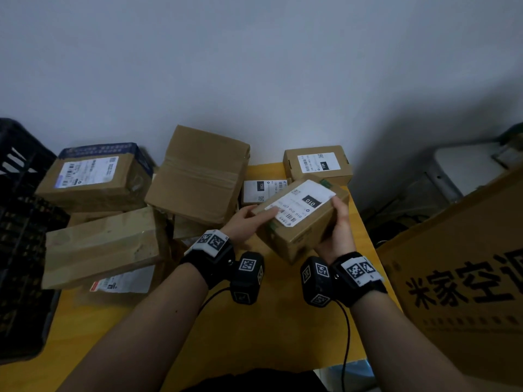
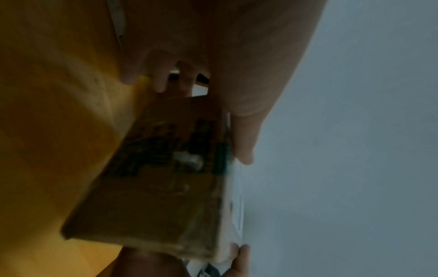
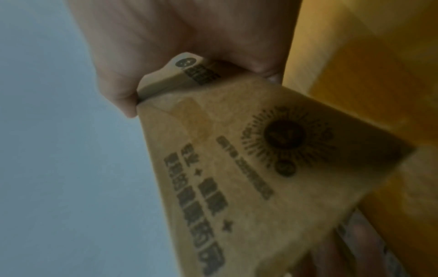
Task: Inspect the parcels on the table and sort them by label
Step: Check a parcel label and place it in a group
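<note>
I hold a small brown cardboard parcel (image 1: 300, 222) labelled 010 above the yellow table (image 1: 283, 321), left hand (image 1: 246, 222) and right hand (image 1: 338, 233) gripping opposite ends; it seems light, stiff, easily held so.

The held parcel (image 1: 297, 230) is brown cardboard with a white label (image 1: 300, 203) bearing a black block and barcode. The table (image 1: 254, 329) is yellow. The crate (image 1: 19, 222) at left is black; the wrist bands (image 1: 212, 244) carry black-and-white square markers.
</note>
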